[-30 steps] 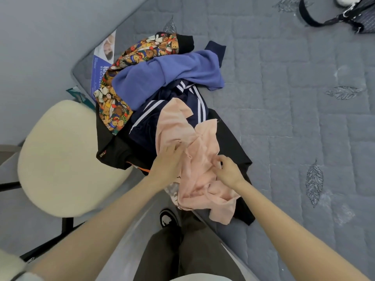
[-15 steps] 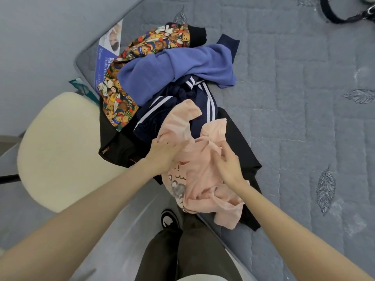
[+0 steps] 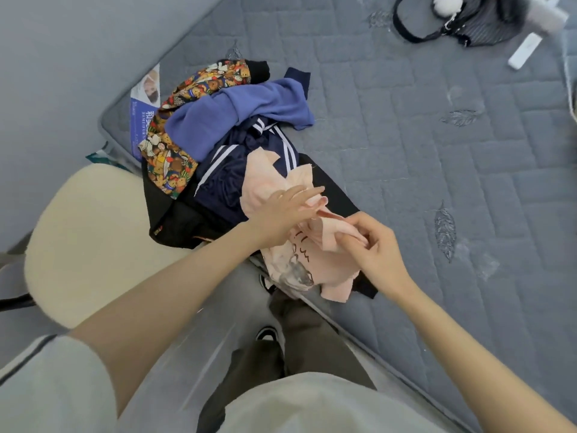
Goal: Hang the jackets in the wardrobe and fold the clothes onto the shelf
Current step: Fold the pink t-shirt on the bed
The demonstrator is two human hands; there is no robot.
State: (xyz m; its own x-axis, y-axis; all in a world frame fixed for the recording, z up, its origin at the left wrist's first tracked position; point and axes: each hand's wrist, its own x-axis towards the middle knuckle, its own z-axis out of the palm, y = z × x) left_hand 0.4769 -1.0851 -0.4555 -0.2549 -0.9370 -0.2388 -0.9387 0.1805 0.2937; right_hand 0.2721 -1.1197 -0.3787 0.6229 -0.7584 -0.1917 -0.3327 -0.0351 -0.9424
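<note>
Now my left hand (image 3: 284, 210) has let go of its bunched grip: the fingers lie straight across the pink shirt (image 3: 327, 270), pressing on it rather than holding it. My right hand (image 3: 373, 245) has shifted from the middle of the cloth to a fold nearer me. It pinches that fold between thumb and fingers, raised a little. The shirt lies crumpled on top of the pile (image 3: 231, 176) at the mattress (image 3: 421, 170) edge, its printed front showing below my hands. I judge I am finding which edge is which, so the shirt can come free of the pile for folding. Wardrobe and shelf are out of view.
</note>
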